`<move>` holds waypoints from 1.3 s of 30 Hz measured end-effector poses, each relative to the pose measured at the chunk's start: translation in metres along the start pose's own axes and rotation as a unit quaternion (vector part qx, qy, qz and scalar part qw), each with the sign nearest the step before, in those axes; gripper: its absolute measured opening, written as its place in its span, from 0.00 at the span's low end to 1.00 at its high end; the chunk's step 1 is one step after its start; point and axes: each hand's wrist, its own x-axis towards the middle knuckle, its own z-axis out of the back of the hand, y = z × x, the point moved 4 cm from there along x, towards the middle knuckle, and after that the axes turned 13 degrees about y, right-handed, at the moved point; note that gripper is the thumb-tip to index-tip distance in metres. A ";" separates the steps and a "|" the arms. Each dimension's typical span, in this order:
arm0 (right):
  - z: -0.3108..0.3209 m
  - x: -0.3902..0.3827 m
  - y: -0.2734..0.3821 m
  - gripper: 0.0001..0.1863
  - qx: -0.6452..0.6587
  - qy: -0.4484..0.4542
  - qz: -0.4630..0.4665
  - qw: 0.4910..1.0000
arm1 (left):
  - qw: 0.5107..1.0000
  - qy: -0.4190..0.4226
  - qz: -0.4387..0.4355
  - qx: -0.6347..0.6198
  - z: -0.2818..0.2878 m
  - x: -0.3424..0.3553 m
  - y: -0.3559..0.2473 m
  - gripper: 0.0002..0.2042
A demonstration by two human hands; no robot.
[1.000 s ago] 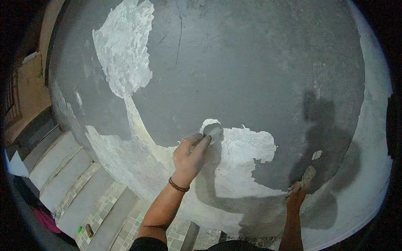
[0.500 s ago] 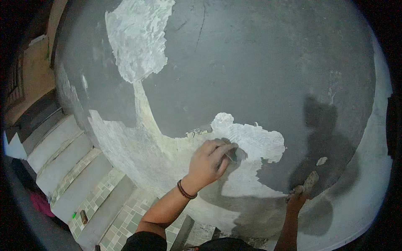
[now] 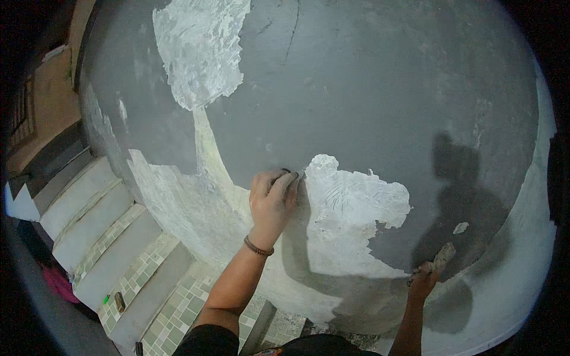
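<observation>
A dark grey wall curves across the view with its paint peeled off in pale patches. My left hand, a brown bead bracelet on its wrist, is closed on a small flat scraper, mostly hidden by the fingers, at the upper left edge of the middle white patch. Lower right, my right hand grips a putty-crusted flat tool, perhaps a putty knife, its end pointing up beside the wall. A small white spot shows just above that tool.
Tiled stairs run down along the left side, with a small brown block and a green item on a step. Another large white patch is higher on the wall. My shadow falls at right.
My left hand has moved left and up, from the lower edge of the middle white patch to its upper left edge. The right hand has hardly moved.
</observation>
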 end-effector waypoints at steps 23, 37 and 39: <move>0.002 0.002 -0.013 0.11 -0.031 -0.015 -0.004 0.999 | 0.980 0.190 0.045 0.025 -0.068 -0.040 -0.070 0.41; -0.008 -0.006 0.006 0.15 -0.061 -0.040 0.010 0.997 | 0.979 0.186 -0.086 -0.014 -0.081 -0.041 -0.111 0.36; -0.012 -0.008 0.020 0.15 -0.014 0.037 0.044 0.998 | 0.980 0.181 -0.082 -0.020 -0.078 -0.039 -0.110 0.36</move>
